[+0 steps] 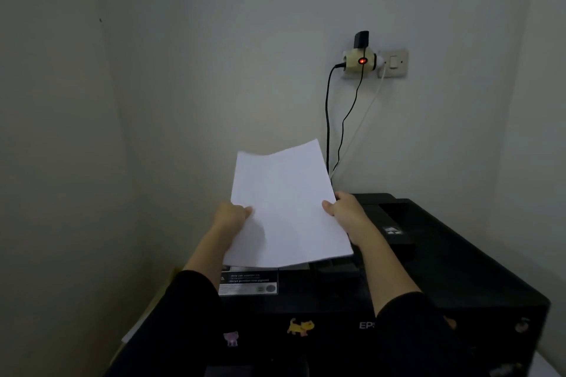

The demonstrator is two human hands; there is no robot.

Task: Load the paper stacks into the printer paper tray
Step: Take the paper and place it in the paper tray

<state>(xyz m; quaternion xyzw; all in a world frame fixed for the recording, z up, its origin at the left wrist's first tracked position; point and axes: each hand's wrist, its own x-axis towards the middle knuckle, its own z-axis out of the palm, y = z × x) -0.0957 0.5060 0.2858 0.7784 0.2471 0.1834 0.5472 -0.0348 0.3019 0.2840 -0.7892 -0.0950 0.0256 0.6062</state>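
A thin stack of white paper is held tilted above the back of a black printer. My left hand grips the stack's left edge, thumb on top. My right hand grips its right edge. The paper's lower edge hangs just over the printer's top, near a white warning label. The rear paper slot lies under the sheets and behind my right hand, mostly hidden. Both forearms wear black sleeves.
The printer stands in a room corner, with a wall close on the left and another behind. A wall socket with an adapter and a red light feeds cables running down behind the printer. Animal stickers mark the printer's front.
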